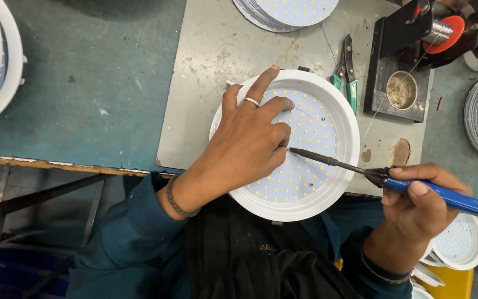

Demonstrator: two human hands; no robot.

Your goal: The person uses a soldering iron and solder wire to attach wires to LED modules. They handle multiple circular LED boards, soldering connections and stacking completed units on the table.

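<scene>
A person's right hand (416, 202), low in the view, grips a blue-handled soldering iron (394, 180), fingers wrapped tight around the handle. Its dark tip touches the board of a round white LED downlight (341, 166) studded with small yellow diodes. The light sits on a worn grey metal plate (206, 83) at the near edge of a teal workbench (84, 77). The left hand (247, 141) presses on the board, index finger stretched to the rim, other fingers curled beside the tip. Green-handled cutters (347, 77) lie just beyond.

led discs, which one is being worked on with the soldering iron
The LED disc seated in the white round housing at centre, under the left hand; the others sit stacked at the edges.
</scene>
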